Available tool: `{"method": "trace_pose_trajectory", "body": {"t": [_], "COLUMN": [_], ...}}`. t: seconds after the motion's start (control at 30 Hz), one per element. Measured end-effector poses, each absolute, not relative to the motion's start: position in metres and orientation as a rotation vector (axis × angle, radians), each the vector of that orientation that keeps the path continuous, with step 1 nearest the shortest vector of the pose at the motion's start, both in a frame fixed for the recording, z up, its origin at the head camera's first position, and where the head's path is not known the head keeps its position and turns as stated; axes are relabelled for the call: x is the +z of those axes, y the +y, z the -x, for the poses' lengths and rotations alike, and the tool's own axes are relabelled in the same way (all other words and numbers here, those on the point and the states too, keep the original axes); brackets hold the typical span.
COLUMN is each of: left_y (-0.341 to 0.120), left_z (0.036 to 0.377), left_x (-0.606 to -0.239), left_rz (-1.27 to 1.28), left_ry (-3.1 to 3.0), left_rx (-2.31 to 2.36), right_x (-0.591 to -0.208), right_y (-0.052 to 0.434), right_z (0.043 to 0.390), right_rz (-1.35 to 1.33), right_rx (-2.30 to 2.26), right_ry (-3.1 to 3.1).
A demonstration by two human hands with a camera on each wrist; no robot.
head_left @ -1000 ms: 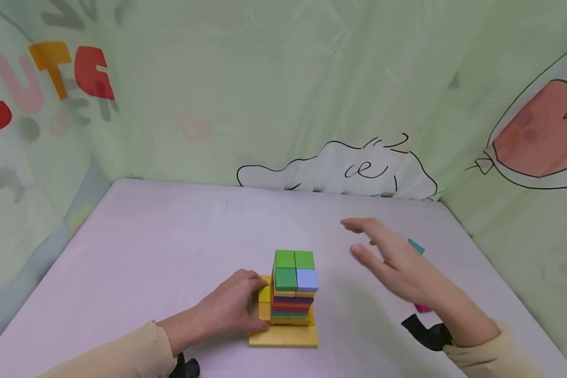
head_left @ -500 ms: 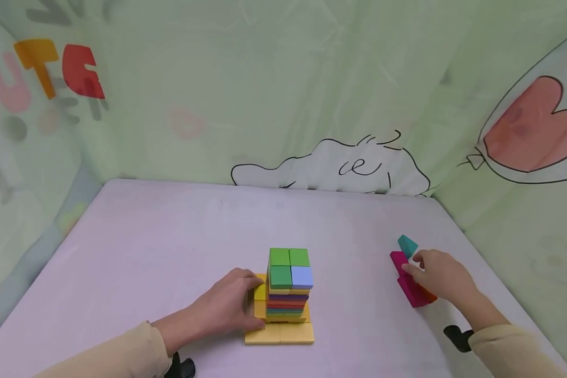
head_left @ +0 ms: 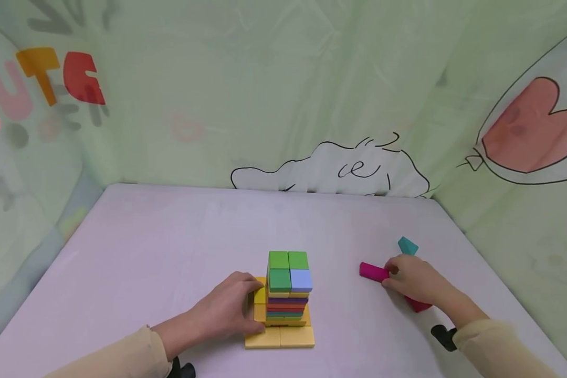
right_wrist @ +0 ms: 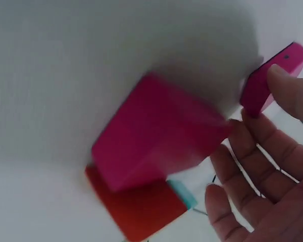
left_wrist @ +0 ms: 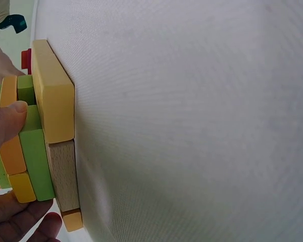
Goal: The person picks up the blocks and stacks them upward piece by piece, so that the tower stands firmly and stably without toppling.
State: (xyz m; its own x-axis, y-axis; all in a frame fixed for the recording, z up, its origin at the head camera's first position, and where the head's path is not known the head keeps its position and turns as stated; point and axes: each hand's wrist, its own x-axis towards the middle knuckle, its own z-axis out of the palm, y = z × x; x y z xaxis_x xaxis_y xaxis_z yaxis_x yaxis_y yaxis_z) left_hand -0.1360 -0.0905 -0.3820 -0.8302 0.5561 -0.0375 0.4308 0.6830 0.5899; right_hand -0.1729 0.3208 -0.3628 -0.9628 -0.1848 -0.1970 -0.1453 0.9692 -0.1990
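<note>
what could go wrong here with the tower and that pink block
The tower is tall and narrow on its yellow base, and the left hand touches only its lower layers, so a nudge near the top might topple it. The right hand pinches the pink block at one end only, so it could slip or swing on the way over. More blocks lie under that hand, the red block among them, and could get knocked aside.

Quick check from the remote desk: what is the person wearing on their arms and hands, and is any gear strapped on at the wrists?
Both hands are bare, no gloves. The left hand and right hand each come out of a long beige sleeve with a loose cuff. A black strap or mount sits under the right wrist, and another black piece shows below the left sleeve. No rings or markings are visible.
</note>
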Motion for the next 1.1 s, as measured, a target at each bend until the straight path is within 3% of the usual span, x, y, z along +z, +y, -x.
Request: {"method": "trace_pose_trajectory", "body": {"t": [0.13, 0.37, 0.53, 0.8, 1.1], "left_y": [-0.091, -0.091, -0.091, -0.092, -0.091], "left_z": [0.137, 0.136, 0.135, 0.136, 0.137], "left_x": [-0.382, -0.385, -0.383, -0.383, -0.384], "left_rz": [-0.806, -0.806, -0.794, -0.798, -0.8], "left_ry": [2.687, 2.678, 2.677, 2.684, 2.679], "left_rx": [0.857, 0.851, 0.848, 0.854, 0.864], "right_x": [-0.366, -0.365, -0.33, -0.267, -0.251], "right_y": [0.31, 0.304, 0.281, 0.206, 0.164], "right_z": [0.168, 0.165, 0.162, 0.152, 0.15], "right_rz": [0.404, 0.449, 0.588, 1.139, 1.157], "right_rx": [-0.302, -0.332, -0.475, -0.522, -0.358], "right_ry": [2.934, 2.976, 3.098, 3.159, 3.005]}}
